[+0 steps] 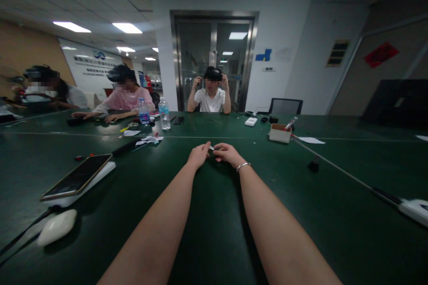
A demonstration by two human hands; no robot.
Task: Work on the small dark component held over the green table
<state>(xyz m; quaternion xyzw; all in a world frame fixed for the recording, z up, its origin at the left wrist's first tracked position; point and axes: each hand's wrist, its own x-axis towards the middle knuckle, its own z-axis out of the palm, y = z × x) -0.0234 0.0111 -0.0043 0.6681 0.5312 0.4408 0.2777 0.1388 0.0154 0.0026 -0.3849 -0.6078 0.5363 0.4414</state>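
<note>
The left hand (199, 155) and right hand (228, 153) pinch what looks like a small shiny object (211, 148) between their fingers (a bracelet (244, 166) circles the right wrist), just above the green table (214, 213); left of the fingers lies a phone (78, 177).

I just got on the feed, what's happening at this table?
The person's left hand and right hand meet over the green table, fingers at a small shiny object too small to identify. To the left, a phone rests on a white item. Across the table, someone in a white shirt raises both hands to a black headset.
</note>
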